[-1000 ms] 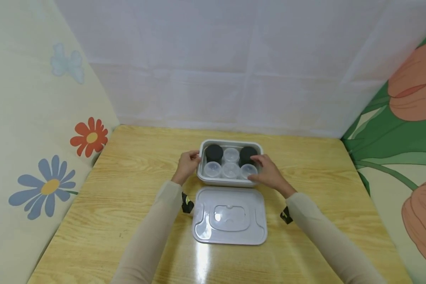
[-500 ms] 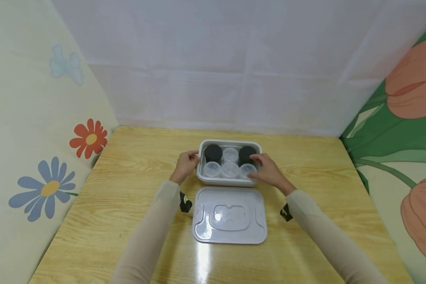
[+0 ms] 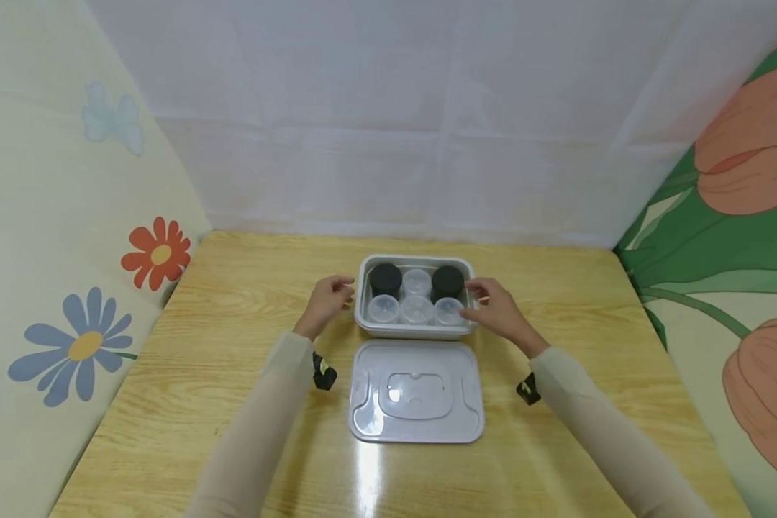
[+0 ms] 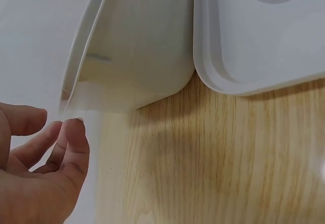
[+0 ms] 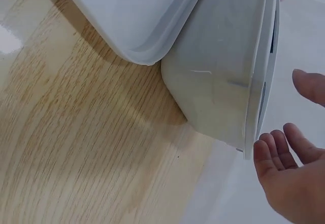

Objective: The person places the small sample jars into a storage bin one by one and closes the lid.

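A pale rectangular box stands uncovered on the table. Inside it are two round things with black tops and several clear round containers, set in two rows. My left hand is just off the box's left end, fingers loosely bent around nothing; the left wrist view shows a gap between its fingertips and the box. At the right end, my right hand has thumb and fingers spread beside the rim, holding nothing. In the right wrist view its fingertips are very near or at the rim; contact is unclear.
A pale rectangular lid lies flat on the wooden table, directly in front of the box. White cloth hangs behind the table. Flower-printed panels stand at both sides.
My left hand has drawn away from the box's left rim. My right hand has moved right, from over the black-topped thing and clear container to the right rim. The contents have stayed in place.
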{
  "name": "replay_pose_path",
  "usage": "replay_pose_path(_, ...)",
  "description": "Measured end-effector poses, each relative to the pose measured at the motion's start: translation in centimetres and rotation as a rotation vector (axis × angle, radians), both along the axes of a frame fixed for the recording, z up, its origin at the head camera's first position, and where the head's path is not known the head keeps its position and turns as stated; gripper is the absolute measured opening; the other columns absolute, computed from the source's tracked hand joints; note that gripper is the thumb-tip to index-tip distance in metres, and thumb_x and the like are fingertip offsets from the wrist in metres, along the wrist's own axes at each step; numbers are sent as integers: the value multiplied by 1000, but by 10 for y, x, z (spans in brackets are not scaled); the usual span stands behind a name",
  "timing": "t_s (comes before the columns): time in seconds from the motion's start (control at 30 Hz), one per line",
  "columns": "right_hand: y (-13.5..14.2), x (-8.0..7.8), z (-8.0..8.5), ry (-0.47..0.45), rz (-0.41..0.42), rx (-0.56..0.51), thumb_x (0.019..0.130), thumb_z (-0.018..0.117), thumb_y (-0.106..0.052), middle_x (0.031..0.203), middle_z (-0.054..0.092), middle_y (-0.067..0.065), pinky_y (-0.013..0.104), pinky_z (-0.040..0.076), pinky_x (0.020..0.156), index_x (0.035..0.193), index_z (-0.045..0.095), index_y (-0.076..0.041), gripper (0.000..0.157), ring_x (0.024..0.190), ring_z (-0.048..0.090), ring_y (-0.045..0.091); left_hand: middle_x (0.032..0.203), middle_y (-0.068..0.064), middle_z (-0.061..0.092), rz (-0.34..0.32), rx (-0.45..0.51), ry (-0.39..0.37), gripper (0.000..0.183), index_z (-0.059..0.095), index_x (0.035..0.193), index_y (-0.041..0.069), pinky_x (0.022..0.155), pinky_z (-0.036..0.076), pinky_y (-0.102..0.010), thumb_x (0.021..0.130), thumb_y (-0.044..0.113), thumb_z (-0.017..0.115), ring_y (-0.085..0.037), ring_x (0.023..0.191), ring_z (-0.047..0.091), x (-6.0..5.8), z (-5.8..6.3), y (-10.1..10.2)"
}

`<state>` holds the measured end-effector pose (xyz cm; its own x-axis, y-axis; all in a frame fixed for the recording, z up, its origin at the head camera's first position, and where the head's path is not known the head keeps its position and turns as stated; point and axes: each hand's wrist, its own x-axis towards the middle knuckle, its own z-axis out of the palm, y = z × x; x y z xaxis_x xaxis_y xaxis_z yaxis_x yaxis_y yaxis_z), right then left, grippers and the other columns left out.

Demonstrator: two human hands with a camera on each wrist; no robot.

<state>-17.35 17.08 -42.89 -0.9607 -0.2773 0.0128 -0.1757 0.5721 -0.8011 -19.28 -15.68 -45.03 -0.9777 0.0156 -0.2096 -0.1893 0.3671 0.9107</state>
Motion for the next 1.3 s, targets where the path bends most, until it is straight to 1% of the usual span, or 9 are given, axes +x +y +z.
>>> replay_pose_path(0.1, 3, 3, 0, -22, -33, -15, 83, 69, -5, 126, 50, 27, 50, 44, 96, 128, 48, 9, 51, 110, 51, 39, 107, -23, 58, -20, 3, -15, 35, 51, 129, -8, 79, 54, -34, 97, 4, 45, -23, 87, 58, 5, 0, -3)
replay_pose_path(0.3, 10, 9, -4, -36, -138, -54, 84, 65, -3, 119, 54, 28, 46, 48, 91, 123, 51, 9, 43, 105, 55, 40, 104, -23, 56, -33, 5, -43, 37, 49, 129, -10, 72, 53, -28, 94, 3, 46, -19, 82, 56, 18, -2, -8)
replay_pose_path(0.5, 18, 16, -10, -62, -207, -65, 84, 64, -3, 115, 57, 29, 31, 49, 83, 120, 53, 10, 39, 101, 58, 38, 99, -19, 57, -43, -18, -88, 39, 48, 128, -11, 75, 54, -35, 92, 3, 46, -21, 83, 57, 32, -5, -9)
replay_pose_path(0.63, 21, 23, -14, -82, -206, -64, 85, 64, -5, 114, 58, 30, 22, 47, 76, 119, 53, 12, 39, 98, 59, 37, 103, -22, 57, -47, -28, -126, 40, 47, 128, -11, 75, 54, -35, 92, 4, 46, -23, 85, 58, 41, -9, -10)
replay_pose_path(0.7, 22, 28, -16, -99, -194, -49, 86, 64, -7, 113, 59, 30, 21, 48, 74, 119, 53, 12, 40, 98, 60, 37, 105, -23, 57, -52, -29, -140, 40, 47, 128, -12, 74, 54, -35, 92, 5, 46, -23, 86, 58, 45, -10, -12)
replay_pose_path(0.8, 23, 36, -19, -130, -186, -36, 86, 65, -8, 111, 60, 28, 24, 49, 75, 119, 54, 11, 40, 97, 61, 37, 107, -24, 56, -64, -20, -168, 41, 46, 129, -12, 75, 55, -36, 92, 6, 46, -23, 87, 57, 52, -11, -14)
replay_pose_path(0.93, 21, 47, -24, -164, -187, -29, 87, 64, -8, 107, 61, 27, 27, 50, 75, 117, 55, 12, 37, 95, 62, 35, 103, -22, 56, -93, -10, -206, 43, 44, 129, -13, 76, 55, -37, 92, 8, 46, -23, 87, 56, 62, -13, -16)
replay_pose_path(1.17, 22, 63, -33, -264, -186, -53, 87, 62, -5, 104, 61, 26, 23, 49, 69, 116, 54, 14, 35, 87, 61, 23, 88, -17, 60, -115, -7, -215, 41, 47, 123, -14, 63, 50, -29, 90, 9, 49, -18, 71, 56, 80, -17, -12)
replay_pose_path(1.3, 22, 69, -37, -309, -170, -67, 88, 60, -6, 106, 60, 26, 23, 48, 71, 117, 53, 15, 36, 89, 60, 22, 90, -19, 60, -133, 29, -237, 41, 45, 123, -16, 64, 53, -32, 90, 8, 49, -20, 74, 59, 89, -18, -7)
